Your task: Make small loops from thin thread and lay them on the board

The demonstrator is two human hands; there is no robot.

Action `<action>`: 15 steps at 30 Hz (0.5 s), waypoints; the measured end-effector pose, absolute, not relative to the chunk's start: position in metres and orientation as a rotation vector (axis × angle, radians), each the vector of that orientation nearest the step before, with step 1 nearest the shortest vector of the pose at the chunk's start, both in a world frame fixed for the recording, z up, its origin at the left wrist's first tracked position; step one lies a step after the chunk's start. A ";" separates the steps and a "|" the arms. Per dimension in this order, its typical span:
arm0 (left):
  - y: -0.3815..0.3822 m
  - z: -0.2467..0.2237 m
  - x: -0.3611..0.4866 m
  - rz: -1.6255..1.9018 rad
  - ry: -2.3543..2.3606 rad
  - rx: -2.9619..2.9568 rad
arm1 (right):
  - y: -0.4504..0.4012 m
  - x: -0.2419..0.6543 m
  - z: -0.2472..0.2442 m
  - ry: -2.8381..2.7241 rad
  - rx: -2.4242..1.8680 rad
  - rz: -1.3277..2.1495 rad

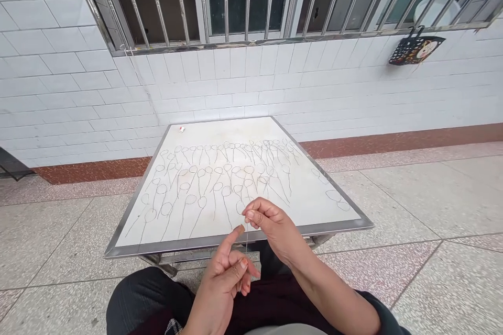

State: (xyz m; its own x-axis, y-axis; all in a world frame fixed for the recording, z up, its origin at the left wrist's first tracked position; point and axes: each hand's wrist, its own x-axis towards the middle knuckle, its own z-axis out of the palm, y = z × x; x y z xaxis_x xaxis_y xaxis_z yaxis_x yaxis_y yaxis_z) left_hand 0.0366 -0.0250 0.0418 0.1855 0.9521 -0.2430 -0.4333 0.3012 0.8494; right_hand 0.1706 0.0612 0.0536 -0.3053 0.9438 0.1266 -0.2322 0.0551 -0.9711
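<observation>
A thin wire (247, 243) runs upright between my two hands in front of the table's near edge. My right hand (269, 222) pinches its upper end between thumb and forefinger. Below, my left hand (228, 272) holds the lower part between the thumb and curled fingers, its forefinger stretched up towards the right hand. A faint loop (240, 207) shows beside the right fingertips; I cannot tell whether it belongs to this wire or lies on the table. Many looped wires with long tails (202, 201) lie in rough rows on the white tabletop (228, 131).
The table has a grey metal rim (133, 209). A small red-and-white item (182, 129) lies at its far left corner. Separate wire loops (337, 200) lie at the right side. Behind are a tiled wall (231, 86), a barred window (247, 0) and a hanging patterned bag (416, 49).
</observation>
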 end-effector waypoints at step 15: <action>-0.003 0.051 0.010 1.348 1.107 0.861 | 0.054 0.173 0.061 -1.265 -0.768 1.427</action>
